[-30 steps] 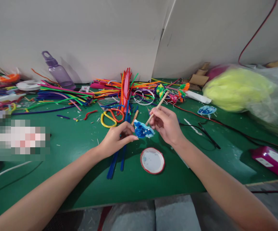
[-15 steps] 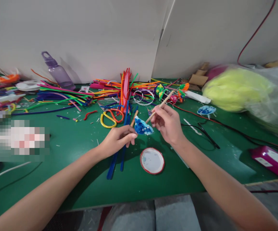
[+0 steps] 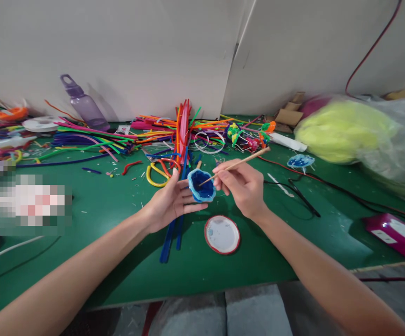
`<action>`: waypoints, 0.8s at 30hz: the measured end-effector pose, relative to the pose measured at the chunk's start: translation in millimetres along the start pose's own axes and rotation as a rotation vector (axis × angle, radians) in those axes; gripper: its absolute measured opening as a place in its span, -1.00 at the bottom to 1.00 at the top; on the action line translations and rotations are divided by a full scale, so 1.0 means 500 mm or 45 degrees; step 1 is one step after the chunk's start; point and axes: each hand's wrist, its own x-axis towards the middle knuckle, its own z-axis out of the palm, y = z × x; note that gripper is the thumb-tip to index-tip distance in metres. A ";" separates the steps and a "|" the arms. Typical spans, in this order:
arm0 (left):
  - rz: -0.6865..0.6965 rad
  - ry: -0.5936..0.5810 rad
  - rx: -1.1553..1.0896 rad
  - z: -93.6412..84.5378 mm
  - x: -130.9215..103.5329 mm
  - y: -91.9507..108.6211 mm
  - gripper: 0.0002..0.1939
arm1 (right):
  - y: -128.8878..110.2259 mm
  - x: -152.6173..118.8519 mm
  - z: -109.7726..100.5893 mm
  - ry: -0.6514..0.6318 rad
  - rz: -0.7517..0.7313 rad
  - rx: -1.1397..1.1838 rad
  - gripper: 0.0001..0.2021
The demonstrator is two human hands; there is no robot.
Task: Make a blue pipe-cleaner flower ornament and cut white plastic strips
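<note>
My right hand pinches a thin wooden stick. The stick's lower tip reaches into a small blue cup-shaped piece with a wavy light-blue rim, its hollow facing me. Behind that piece my left hand is spread with the palm up. Its stretched fingers lie against or under the blue piece; whether they bear its weight I cannot tell. Below the hands a round white lid with a red rim lies on the green table, with pale smears inside it.
Scissors with yellow and red handles lie beyond my left hand, near blue strips. Pipe cleaners heap along the wall with a purple bottle. A dotted blue piece, cables and a magenta power strip are right.
My left hand has turned palm up and its fingers have spread out. The blue piece has tipped so its hollow faces me. The stick now slants lower, its tip inside the piece.
</note>
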 end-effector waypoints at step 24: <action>0.221 0.368 -0.253 -0.009 0.001 0.013 -0.58 | 0.002 -0.030 0.028 -0.392 -0.773 -0.472 -0.58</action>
